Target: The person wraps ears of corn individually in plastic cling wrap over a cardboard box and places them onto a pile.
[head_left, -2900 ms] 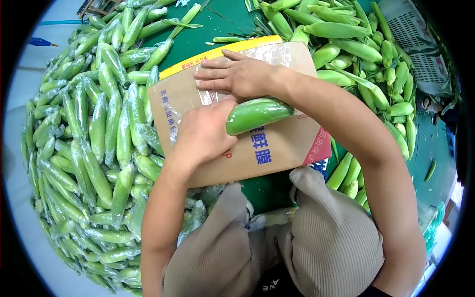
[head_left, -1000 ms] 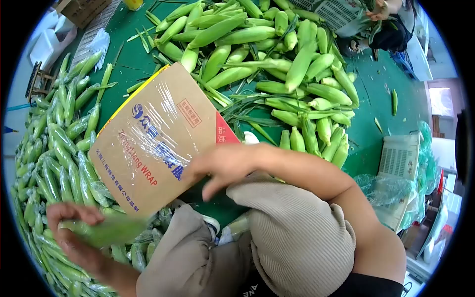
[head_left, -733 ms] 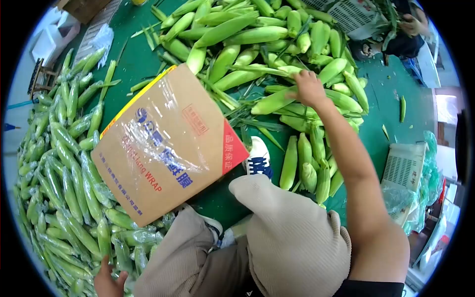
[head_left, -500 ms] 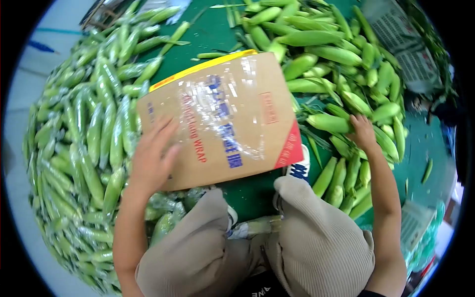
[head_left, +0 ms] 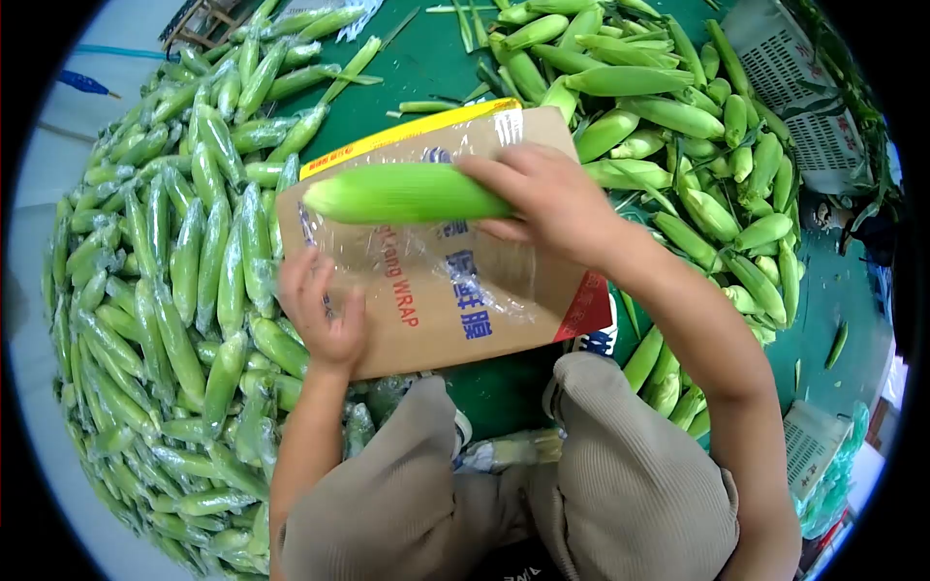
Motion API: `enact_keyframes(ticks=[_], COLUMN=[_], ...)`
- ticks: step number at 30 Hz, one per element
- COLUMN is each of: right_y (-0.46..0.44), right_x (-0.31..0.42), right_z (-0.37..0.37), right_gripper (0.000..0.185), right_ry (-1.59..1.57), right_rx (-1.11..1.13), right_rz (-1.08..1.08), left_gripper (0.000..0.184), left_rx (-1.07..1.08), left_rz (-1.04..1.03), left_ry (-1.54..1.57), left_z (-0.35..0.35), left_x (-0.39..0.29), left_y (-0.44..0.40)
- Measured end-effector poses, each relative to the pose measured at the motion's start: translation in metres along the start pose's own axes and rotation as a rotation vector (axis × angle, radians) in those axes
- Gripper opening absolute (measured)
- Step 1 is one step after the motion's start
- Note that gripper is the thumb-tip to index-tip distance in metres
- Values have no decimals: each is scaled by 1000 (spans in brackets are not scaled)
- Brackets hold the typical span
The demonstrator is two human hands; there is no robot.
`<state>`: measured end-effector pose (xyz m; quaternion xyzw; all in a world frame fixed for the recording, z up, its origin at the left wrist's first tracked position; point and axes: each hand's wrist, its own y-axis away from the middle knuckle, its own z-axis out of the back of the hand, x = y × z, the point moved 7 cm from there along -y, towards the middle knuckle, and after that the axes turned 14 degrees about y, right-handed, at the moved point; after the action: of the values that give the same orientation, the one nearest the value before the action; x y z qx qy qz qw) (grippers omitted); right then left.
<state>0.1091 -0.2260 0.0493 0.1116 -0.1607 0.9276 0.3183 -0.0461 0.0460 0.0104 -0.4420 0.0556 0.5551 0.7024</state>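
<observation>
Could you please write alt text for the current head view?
A right hand holds a green husk-covered corn cob over a brown cardboard box, the open left hand at its edge. Plastic-wrapped green cobs lie left, unwrapped green cobs upper right.

Green floor (head_left: 843, 281), pale bluish surface (head_left: 31, 242) along the left edge, bright light (head_left: 896, 380) far right.

On the cardboard box (head_left: 436, 351), red letters (head_left: 405, 306) end in "WRAP", preceded by a partly hidden word ending "ang". Beside them on the box, large blue characters (head_left: 473, 311) include "鲜膜". White characters on the box's red corner (head_left: 589, 308) are too unclear to read, as are the red ones on the yellow strip (head_left: 412, 129) along its far edge and on the crate (head_left: 825, 143) beyond its right side.
</observation>
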Motion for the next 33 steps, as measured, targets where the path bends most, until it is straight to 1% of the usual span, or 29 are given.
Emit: enact_keyframes(ticks=[1, 3, 4, 6, 7, 9, 10, 11, 13, 15, 16, 19, 21, 22, 23, 24, 25, 26, 27, 28, 30, 32, 33], right_y=[-19, -26, -32, -22, -8, 30, 50, 73, 89, 96, 93, 132, 146, 135, 108, 72, 35, 5, -18, -25, -34, -39, -40], right_x=[10, 13, 14, 7, -2, -16, -10, -1, 29, 24, 29, -2, -24, -23, -18, -7, -1, 5, 16, 27, 37, 23, 19], right_z=[-19, -58, -65, -46, -32, 1, 4, -5, -13, -47, -45, -32, -24, -18, -3, 10, 8, 3, -22, -41, -60, -76, -72], right_gripper=[71, 75, 77, 80, 81, 87, 86, 79, 66, 52, 46, 28, 14, 8, 10, 11, 15, 24, 41, 51, 63, 67, 70], right_ry=[15, 40, 69, 20, -6, -109, -84, 23, 49, 116, 74, -258, -692, -667, -638, -505, -486, -338, -156, 58, 270, 269, 244], right_rx=[31, 42, 38, -75, -131, -106, 100, 250, 247, 187, 135, -169, -512, -539, -570, -498, -402, -24, 252, 134, 66, 182, 113], right_rz=[55, 102, 135, 146, 144, 112, 191, 257, 232, 140, 139, 15, -541, -522, -506, -458, -449, -473, -216, -58, 62, 37, 30], left_gripper=[70, 74, 73, 71, 70, 69, 69, 69, 69, 68, 70, 76, 80, 82, 83, 84, 86, 86, 88, 90, 94, 96, 97], left_rx=[19, 36, 132, 329, 328, 350, 341, 333, 333, 323, 284, 278, 256, 248, 255, 266, 278, 278, 303, 332, 413, 146, 6], left_rz=[-33, -111, -69, 27, 65, 124, 113, 109, 93, 72, 24, 33, 22, 27, 50, 61, 66, 75, 77, 71, 61, 187, 252], left_ry=[-43, -114, -186, -327, -313, -270, -281, -294, -284, -253, -245, -245, -224, -205, -212, -213, -218, -225, -232, -243, -233, 18, 143], left_z=[0, -17, -35, -61, -61, -64, -66, -65, -65, -64, -64, -62, -56, -56, -56, -57, -58, -59, -60, -61, -53, -18, -1], left_x=[-12, -38, -32, -18, -12, -3, -2, -3, -6, -3, 1, -1, 0, -2, -2, -2, -3, -3, -5, -8, -11, -6, -2], left_y=[-10, -62, -67, -64, -64, -64, -65, -63, -58, -52, -46, -43, -42, -37, -34, -36, -39, -40, -42, -44, -49, -39, -27])
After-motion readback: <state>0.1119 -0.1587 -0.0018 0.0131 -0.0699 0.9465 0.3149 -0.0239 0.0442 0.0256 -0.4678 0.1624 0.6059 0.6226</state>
